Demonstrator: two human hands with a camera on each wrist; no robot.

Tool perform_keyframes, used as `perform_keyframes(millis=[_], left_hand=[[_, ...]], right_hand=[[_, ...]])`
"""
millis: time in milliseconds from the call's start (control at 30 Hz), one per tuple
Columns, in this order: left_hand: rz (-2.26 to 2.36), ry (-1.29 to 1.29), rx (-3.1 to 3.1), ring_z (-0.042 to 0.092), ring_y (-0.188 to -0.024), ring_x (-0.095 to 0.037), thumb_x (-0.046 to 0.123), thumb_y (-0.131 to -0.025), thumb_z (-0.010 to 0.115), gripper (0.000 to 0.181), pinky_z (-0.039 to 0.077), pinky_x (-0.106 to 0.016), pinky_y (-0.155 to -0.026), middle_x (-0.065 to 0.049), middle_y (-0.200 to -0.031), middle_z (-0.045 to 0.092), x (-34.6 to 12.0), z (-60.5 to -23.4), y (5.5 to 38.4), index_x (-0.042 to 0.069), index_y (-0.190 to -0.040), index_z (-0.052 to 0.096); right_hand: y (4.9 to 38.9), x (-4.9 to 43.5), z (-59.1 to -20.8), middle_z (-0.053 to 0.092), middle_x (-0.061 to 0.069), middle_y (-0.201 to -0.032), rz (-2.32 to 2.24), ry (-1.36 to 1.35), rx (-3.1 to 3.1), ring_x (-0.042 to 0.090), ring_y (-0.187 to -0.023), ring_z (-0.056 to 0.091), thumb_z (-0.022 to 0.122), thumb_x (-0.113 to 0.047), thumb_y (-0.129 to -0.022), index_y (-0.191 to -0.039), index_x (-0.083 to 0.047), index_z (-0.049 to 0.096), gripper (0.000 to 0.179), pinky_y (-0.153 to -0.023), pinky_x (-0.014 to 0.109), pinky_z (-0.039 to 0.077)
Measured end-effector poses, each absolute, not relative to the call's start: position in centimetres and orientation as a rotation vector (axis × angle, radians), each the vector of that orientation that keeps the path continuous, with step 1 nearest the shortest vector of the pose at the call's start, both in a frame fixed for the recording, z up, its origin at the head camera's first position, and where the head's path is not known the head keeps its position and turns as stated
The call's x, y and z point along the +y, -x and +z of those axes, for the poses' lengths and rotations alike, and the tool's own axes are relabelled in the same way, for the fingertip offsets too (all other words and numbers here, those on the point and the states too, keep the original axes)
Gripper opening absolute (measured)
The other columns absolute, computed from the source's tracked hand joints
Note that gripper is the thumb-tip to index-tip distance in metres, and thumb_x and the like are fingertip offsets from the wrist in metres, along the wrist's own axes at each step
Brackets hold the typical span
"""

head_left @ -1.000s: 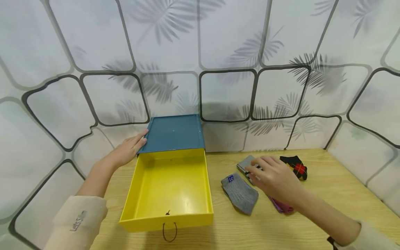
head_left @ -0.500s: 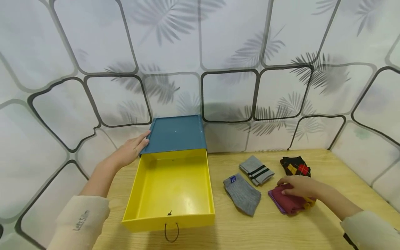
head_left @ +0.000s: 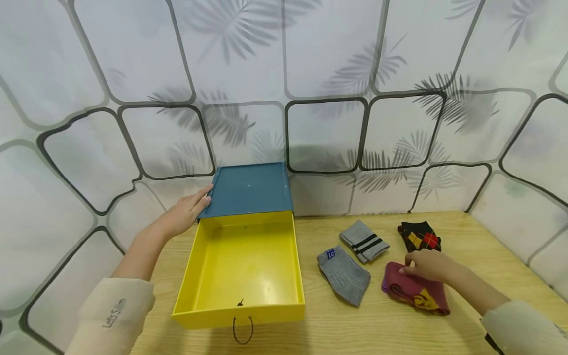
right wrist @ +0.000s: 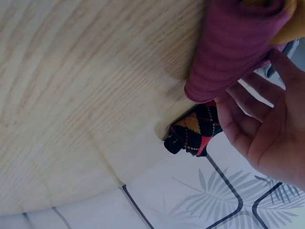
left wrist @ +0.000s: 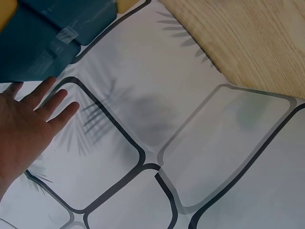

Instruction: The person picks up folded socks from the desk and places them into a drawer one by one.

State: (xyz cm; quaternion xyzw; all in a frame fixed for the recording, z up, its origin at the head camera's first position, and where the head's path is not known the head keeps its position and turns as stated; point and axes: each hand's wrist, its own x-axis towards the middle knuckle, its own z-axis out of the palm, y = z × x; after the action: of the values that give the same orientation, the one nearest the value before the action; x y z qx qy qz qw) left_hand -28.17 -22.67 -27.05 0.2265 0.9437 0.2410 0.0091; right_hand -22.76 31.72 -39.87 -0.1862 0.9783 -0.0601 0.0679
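Socks [head_left: 410, 286], maroon, lie pinched under the right grip [head_left: 429, 265]; straight-fingered left grip [head_left: 185, 213] touches blue casing [head_left: 249, 191].

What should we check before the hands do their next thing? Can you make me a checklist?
1. Yellow drawer open: ok, it sticks out from the blue box.
2. Left hand at the box: ok, it lies along the side edge.
3. Right hand gripping the maroon sock: ok.
4. Purple cloth left out of that grip: cannot tell, the maroon sock mostly hides it.
5. Argyle sock apart from the right hand: cannot tell, they overlap in the head view.
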Motion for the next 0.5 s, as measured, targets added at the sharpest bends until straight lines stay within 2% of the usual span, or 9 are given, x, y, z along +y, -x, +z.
perform_keyframes(millis=[133, 333, 500], left_hand=[[0.745, -0.718, 2.952, 0.011, -0.117, -0.036, 0.044, -0.088, 0.018, 0.056, 0.01, -0.053, -0.089, -0.015, -0.133, 0.014, -22.7, -27.0, 28.2, 0.014, -0.134, 0.009], [0.738, -0.724, 2.957, 0.01, -0.117, -0.037, 0.044, -0.088, 0.018, 0.056, 0.01, -0.054, -0.089, -0.016, -0.133, 0.013, -22.7, -26.9, 28.2, 0.014, -0.134, 0.009], [0.734, -0.736, 2.96, 0.012, -0.117, -0.036, 0.043, -0.089, 0.018, 0.055, 0.011, -0.053, -0.089, -0.016, -0.132, 0.014, -22.6, -27.0, 28.2, 0.012, -0.134, 0.01]], right_hand=[[22.3, 32.0, -39.9, 0.054, -0.001, -0.069, -0.19, 0.437, 2.934, 0.014, -0.055, 0.048, 0.049, -0.042, -0.078, -0.078, -0.009, 0.058, 0.034, -0.049, 0.034, 0.04], [22.2, 32.7, -39.9, 0.053, 0.006, -0.083, -0.56, 0.371, 2.729, 0.017, -0.071, 0.048, 0.056, -0.033, -0.076, -0.089, 0.0, 0.055, 0.035, -0.058, 0.033, 0.04], [22.1, 33.1, -40.2, 0.045, 0.001, -0.066, -0.751, 0.333, 2.595, 0.012, -0.058, 0.039, 0.059, -0.029, -0.074, -0.075, -0.001, 0.053, 0.028, -0.048, 0.025, 0.033]])
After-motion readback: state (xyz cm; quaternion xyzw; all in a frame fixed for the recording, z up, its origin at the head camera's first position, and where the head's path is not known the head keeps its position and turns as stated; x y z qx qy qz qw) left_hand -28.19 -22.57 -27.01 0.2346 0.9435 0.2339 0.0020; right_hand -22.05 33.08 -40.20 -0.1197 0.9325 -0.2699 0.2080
